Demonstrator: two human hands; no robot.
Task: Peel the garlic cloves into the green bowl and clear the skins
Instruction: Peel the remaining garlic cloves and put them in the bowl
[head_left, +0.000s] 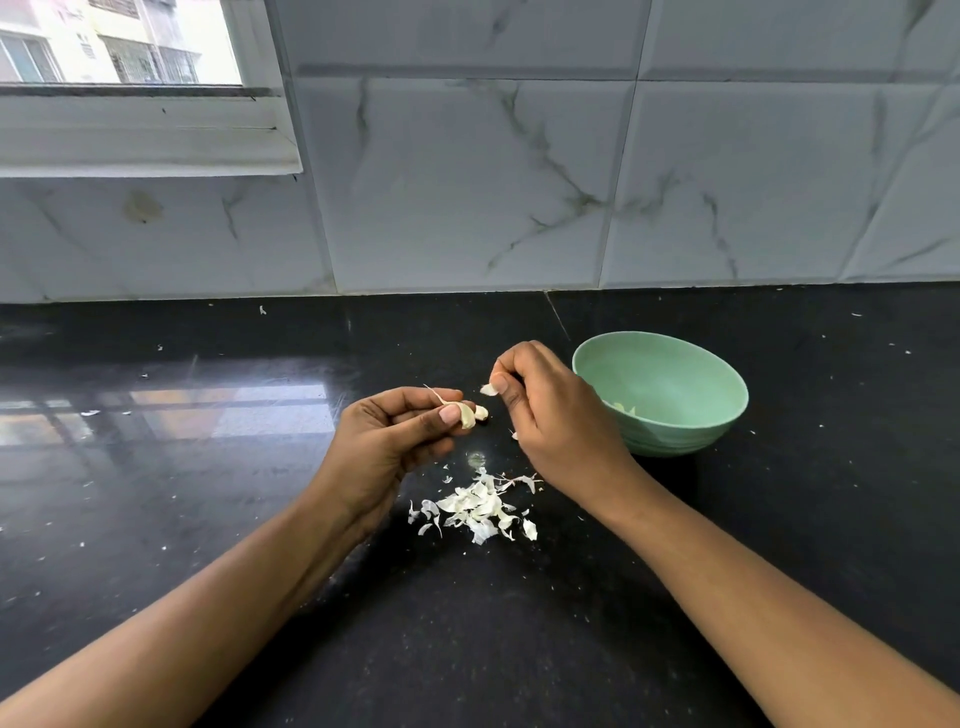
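Partway through, the left hand (395, 441) pinches a half-skinned garlic clove (467, 413) above the counter (208, 519), the right hand (556, 426) nips a torn skin flake (488, 389) in its fingers, some peeled garlic (623, 409) lies in the green bowl (691, 374), and the skin pile (480, 506) is not yet cleared

The black speckled stone counter (208, 519) is polished glossy, mirroring light at 9 o'clock. The pale green round bowl (675, 431) at 3 o'clock looks smooth, matt plastic. The heap of white garlic skins (475, 506) at 6 o'clock is dry and papery. The marble-veined wall tiles (467, 182) at 12 o'clock have a soft sheen.
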